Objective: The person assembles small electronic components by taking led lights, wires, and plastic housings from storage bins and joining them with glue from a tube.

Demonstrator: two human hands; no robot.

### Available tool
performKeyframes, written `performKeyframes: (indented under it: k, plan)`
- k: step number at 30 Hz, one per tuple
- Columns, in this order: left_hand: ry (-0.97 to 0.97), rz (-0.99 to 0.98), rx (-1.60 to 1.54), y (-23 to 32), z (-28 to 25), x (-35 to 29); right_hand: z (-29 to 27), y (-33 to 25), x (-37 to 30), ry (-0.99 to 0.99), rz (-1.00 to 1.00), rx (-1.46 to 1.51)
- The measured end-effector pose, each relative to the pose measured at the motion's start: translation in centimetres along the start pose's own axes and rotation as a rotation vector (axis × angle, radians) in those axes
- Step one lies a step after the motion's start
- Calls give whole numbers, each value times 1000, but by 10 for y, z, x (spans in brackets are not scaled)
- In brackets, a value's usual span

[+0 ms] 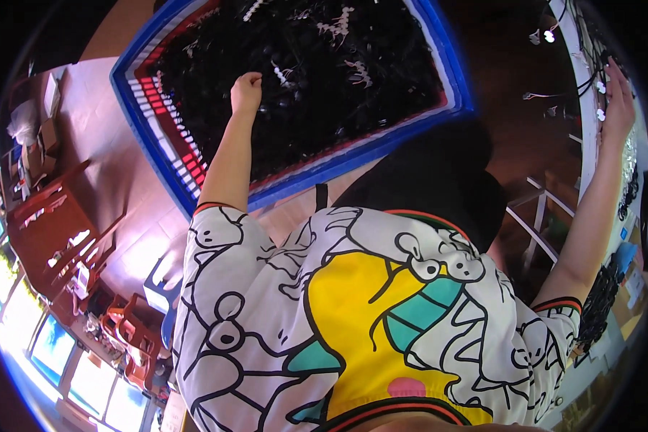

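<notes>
Over a big blue-rimmed bin (pixel 306 189), my left hand (pixel 246 95) is closed, its fingertips pinched together. Whether a dark cable is between them cannot be made out. Beneath and around it lies a mass of black cables (pixel 324 108) filling the bin. Small white connectors (pixel 284 73) show just right of that hand. Far to the right, my right hand (pixel 617 104) stretches its fingers along a pale tabletop (pixel 589 144). Black wires with white plugs (pixel 600 87) are beside its fingers; I see nothing gripped there.
Red and white striped lining (pixel 158 108) shows inside the bin's left wall. Wooden chairs (pixel 126 335) and a brown table (pixel 54 227) stand at the left near bright windows. A pale metal frame (pixel 536 212) is under the right-hand table. Black cable bundles (pixel 603 299) lie farther down that table.
</notes>
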State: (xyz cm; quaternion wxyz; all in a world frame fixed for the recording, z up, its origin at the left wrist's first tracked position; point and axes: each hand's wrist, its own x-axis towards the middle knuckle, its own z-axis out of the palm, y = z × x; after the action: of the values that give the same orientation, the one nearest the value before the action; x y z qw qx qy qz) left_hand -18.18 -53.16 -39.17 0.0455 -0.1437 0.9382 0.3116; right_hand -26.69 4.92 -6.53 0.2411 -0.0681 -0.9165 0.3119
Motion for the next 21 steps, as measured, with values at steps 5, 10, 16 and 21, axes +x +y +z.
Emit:
performKeyframes:
  k: [5,10,16,21]
  plan:
    - [-28,200,4,86,42,48,-6,0,-3,-53,92,47]
    - [184,69,133,102,47,102,-12,-13,-4,-56,78,-30]
    - [283,-251,160,58,9,132,-34,-5,-13,-110,132,16]
    - [146,-307,264,43,1,142,-40,-5,-13,-119,90,-18]
